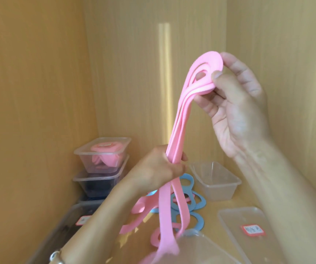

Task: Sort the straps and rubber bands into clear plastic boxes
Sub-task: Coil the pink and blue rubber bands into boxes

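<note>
You are holding the bundle of pink straps (180,119) up in the air, above and to the left of the empty clear box (220,185), which is sitting open on the worktop (216,206). Your right hand (237,103) is pinching the looped top ends of the bundle between thumb and curled fingers, high above the box. Your left hand (159,168) is gripping the same bundle lower down, its fingers wrapped round the middle, just left of the box and above it. The loose ends are hanging below your left hand, trailing down in front of the blue straps (197,202), which are lying on the worktop just left of the box. A clear lid (229,218) with a red-edged label is lying nearer to you than the box, apart from it. Well to the left of the box, a lidded box (104,153) holding pink straps is sitting on top of another box (96,183) with dark contents.
</note>
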Motion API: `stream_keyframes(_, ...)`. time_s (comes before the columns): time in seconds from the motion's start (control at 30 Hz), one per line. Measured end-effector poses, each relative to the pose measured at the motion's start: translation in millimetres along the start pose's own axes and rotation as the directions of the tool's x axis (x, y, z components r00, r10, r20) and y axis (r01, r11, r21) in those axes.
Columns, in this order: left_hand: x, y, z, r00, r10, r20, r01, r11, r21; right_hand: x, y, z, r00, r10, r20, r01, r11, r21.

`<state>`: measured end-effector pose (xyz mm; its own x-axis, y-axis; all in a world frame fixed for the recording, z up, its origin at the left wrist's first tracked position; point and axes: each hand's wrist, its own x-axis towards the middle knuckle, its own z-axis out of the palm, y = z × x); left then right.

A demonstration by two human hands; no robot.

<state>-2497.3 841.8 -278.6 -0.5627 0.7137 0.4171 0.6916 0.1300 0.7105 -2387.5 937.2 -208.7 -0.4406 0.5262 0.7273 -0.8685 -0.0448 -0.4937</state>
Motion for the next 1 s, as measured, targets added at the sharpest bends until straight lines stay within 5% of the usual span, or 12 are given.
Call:
stream_keyframes(0.13, 0.1, -2.9, -8.6, 0.998, -0.032, 0.049, 0.03, 0.999, 0.04, 3.6, -0.7, -2.1, 0.999, -0.001, -0.036, 0.002, 1.0, 0.015)
stream_keyframes(0.2, 2.0, -3.1, -13.4, 0.993, -0.017, -0.12, 0.023, 0.998, 0.054, 6.4, -3.8, -5.5, 0.998, -0.018, -0.056, 0.02, 0.999, 0.039)
stream_keyframes(0.33, 7.4, -3.4, -25.5, 0.858, 0.047, -0.512, -0.095, 0.993, -0.07, 9.5, -5.9, -10.9, 0.997, -0.042, -0.062, 0.044, 0.998, 0.044)
stream_keyframes(0.5, 3.3, -9.2, -19.0, 0.967, 0.01, -0.255, -0.025, 0.998, -0.057, 11.2, -1.9, -12.9, 0.996, -0.048, -0.078, 0.05, 0.998, 0.026)
stream_keyframes(0.77, 2.3, -7.4, -24.5, 0.923, 0.168, -0.347, -0.167, 0.985, 0.031, 12.5, -0.3, -17.1, 0.994, -0.05, -0.094, 0.05, 0.999, 0.0)
stream_keyframes(0.9, -0.6, -6.0, -28.2, 0.997, 0.072, -0.013, -0.073, 0.979, -0.188, 11.8, 1.2, -16.5, 0.996, -0.052, -0.077, 0.051, 0.999, -0.015)
stream_keyframes(1.0, -2.0, -8.6, -28.5, 0.987, 0.048, 0.154, -0.019, 0.983, -0.184, 12.0, 0.0, -16.7, 0.995, -0.057, -0.081, 0.056, 0.998, -0.019)
